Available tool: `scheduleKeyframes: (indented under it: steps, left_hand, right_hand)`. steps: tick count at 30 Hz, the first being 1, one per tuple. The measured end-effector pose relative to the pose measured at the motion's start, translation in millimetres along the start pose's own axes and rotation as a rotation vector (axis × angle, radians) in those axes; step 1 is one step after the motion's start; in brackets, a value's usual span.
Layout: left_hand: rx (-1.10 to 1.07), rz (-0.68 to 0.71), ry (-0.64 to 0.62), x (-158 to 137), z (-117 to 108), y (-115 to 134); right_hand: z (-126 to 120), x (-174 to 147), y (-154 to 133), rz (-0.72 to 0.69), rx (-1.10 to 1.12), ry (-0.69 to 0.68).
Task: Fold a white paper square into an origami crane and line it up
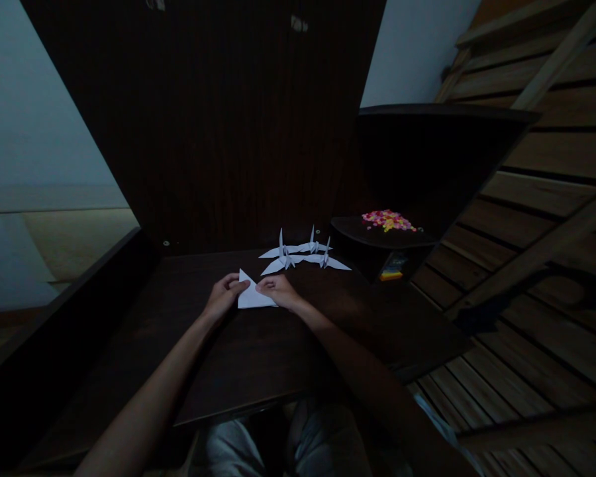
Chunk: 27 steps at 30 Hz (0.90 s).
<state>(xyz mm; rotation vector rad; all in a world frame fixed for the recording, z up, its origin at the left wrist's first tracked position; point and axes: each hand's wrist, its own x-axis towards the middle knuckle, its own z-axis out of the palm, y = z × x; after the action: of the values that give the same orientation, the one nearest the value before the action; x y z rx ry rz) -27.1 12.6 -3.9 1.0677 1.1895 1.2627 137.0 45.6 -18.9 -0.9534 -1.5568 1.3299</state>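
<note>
A white sheet of paper (pixel 252 299), folded into a triangle, is held between my two hands just above the dark desk. My left hand (pixel 224 293) pinches its left side, thumb on top near the upper point. On the right slope, my right hand (pixel 278 290) grips the paper with thumb and fingers closed together. Just beyond my hands stand several white folded paper cranes (pixel 287 260), grouped close together with necks up and wings spread.
The dark wooden desk (pixel 198 364) has a tall back panel (pixel 203 132) and a raised left side. At the right, a small corner shelf (pixel 347 228) bears a heap of pink, red and yellow bits (pixel 388 220). Below it lies a yellow-orange item (pixel 391 275). Wooden slats (pixel 551 218) stand farther right.
</note>
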Motion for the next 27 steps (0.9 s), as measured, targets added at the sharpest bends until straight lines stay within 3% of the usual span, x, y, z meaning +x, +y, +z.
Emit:
scheduleKeyframes:
  steps: [7, 10, 15, 22, 27]
  left_hand:
    - [0.117, 0.176, 0.003, 4, -7, 0]
    - [0.222, 0.135, -0.040, 3, -9, 4]
    - [0.212, -0.002, -0.153, -3, -8, 6]
    - [0.172, 0.006, -0.122, -4, -7, 6]
    - [0.210, 0.002, -0.219, -6, -9, 11]
  right_hand:
    - [0, -7, -2, 0.190, 0.146, -0.194]
    - [-3, -8, -2, 0.185, 0.143, -0.194]
    - [-6, -6, 0, 0.179, 0.108, -0.175]
    - [-6, -4, -1, 0.161, 0.088, -0.108]
    - [-7, -5, 1, 0.093, 0.035, -0.119]
